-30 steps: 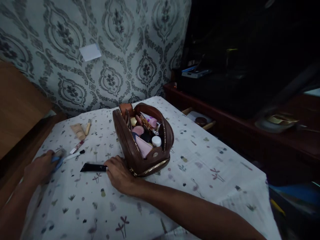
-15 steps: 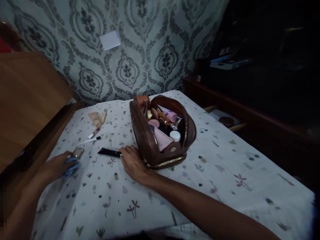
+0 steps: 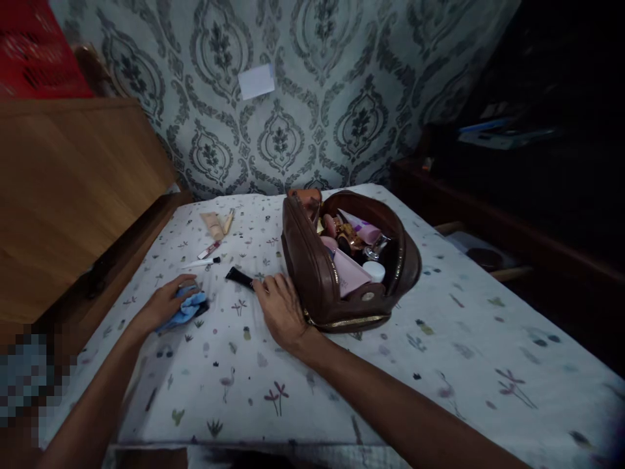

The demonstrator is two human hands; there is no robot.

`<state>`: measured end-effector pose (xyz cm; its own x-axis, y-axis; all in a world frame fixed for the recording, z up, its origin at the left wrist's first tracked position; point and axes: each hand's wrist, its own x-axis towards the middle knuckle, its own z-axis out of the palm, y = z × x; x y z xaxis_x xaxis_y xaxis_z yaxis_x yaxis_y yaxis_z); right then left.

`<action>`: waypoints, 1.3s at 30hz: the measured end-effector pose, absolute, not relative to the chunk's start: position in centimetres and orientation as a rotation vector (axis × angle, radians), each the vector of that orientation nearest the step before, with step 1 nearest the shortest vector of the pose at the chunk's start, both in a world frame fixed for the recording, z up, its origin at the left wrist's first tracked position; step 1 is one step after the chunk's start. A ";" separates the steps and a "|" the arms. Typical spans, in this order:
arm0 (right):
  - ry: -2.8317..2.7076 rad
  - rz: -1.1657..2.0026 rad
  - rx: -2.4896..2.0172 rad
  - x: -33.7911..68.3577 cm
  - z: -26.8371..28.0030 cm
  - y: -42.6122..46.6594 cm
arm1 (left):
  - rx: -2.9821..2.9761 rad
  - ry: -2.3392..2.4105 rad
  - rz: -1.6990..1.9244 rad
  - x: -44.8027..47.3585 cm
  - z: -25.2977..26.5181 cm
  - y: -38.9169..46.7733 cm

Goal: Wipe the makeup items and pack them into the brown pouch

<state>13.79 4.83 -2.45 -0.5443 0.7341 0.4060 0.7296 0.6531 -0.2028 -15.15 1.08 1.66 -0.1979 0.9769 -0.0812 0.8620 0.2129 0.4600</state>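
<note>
My left hand [image 3: 166, 303] is closed around a crumpled blue cloth [image 3: 188, 309] low over the table. A small clear-and-dark item shows partly at the cloth's edge; its kind is hidden. With fingertips at one end, my right hand [image 3: 283, 309] holds a slim black tube [image 3: 239, 277] just above or on the tablecloth. Right beside that hand stands a brown makeup bag [image 3: 312, 273], unzipped and full of cosmetics. Among them are a pink pouch-like tube [image 3: 350, 272], a white-lidded jar [image 3: 374, 271] and a purple-and-white tube [image 3: 364, 228].
Behind my left hand lie a white pen-like stick [image 3: 200, 263], a lip gloss tube [image 3: 209, 249], a beige tube [image 3: 212, 225] and a slim yellowish tube [image 3: 228, 221]. A wooden panel [image 3: 83, 195] borders the left side. An open drawer [image 3: 481, 251] is at right.
My left hand has moved inward with the cloth, nearer the black tube. The black tube has tilted in my right hand. The whole view has shifted as my head turned left.
</note>
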 end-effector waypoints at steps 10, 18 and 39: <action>-2.440 -0.010 -0.956 14.1 -3.2 4.9 | 1.894 2.525 0.387 -13.7 0.8 1.4; -2.532 0.270 -0.828 14.1 -2.6 4.3 | 1.979 2.352 0.379 -10.4 0.3 1.4; -2.558 0.336 -0.903 13.2 -3.2 3.5 | 2.642 2.111 0.502 -5.3 -1.1 -0.3</action>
